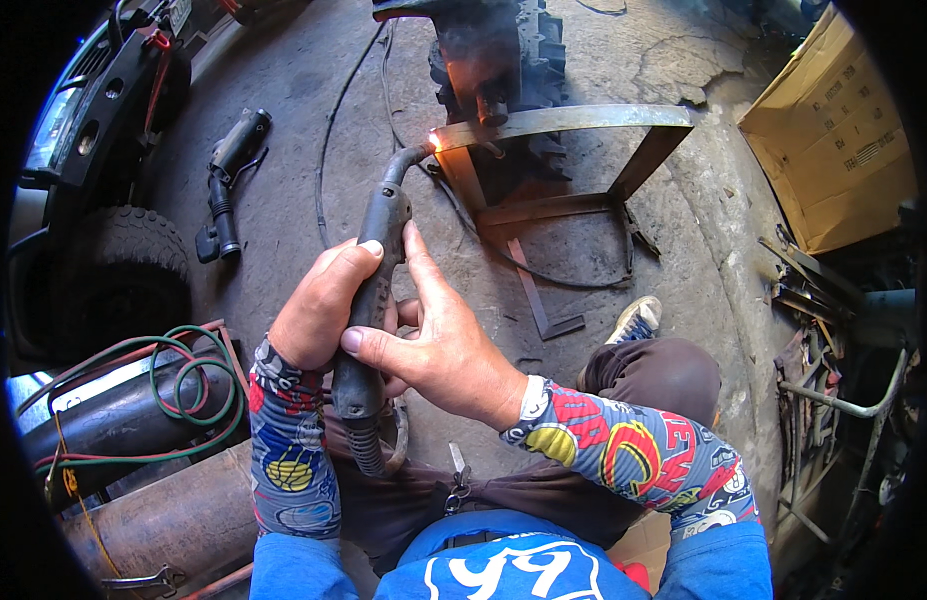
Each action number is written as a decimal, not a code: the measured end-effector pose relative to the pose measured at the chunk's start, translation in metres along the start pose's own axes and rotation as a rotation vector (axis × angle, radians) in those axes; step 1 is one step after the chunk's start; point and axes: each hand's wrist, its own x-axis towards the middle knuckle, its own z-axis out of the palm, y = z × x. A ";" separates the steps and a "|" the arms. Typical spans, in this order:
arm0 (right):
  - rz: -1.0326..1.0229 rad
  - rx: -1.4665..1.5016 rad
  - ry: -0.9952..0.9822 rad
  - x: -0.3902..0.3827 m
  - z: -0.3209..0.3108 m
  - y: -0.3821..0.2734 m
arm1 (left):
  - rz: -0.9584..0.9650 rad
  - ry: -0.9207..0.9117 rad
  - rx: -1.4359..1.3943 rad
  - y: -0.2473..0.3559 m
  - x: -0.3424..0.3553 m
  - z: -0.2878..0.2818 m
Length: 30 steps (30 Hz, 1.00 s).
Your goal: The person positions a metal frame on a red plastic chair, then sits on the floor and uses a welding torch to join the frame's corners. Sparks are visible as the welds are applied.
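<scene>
Both of my hands are wrapped round a black welding gun [380, 220]. My left hand [319, 305] is closed on its left side, thumb along the top. Gripping from the right, my right hand [444, 345] has its index finger stretched up along the handle. The gun's bent neck points up and away, and its tip meets the left corner of a flat-bar metal frame [594, 119]. A bright orange-white glow [437, 139] with some smoke shows there. Behind the frame stands a dark, greasy machine part [479, 60].
Cables cross the concrete floor, near an L-shaped metal piece [539, 305]. A black tubular part [229, 175] lies at left, by a vehicle tyre [134, 240]. Gas cylinders [184, 500] with red and green hoses are lower left. Cardboard [834, 140] and scrap metal stand right.
</scene>
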 end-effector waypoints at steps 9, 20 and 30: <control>-0.030 -0.044 0.030 0.001 0.001 0.003 | -0.007 -0.020 0.003 -0.003 0.002 -0.002; -0.044 -0.041 0.033 0.001 0.001 0.004 | -0.016 -0.004 0.003 -0.003 0.001 -0.001; -0.050 -0.031 0.011 0.001 0.001 0.004 | 0.003 0.015 0.019 -0.004 0.000 -0.002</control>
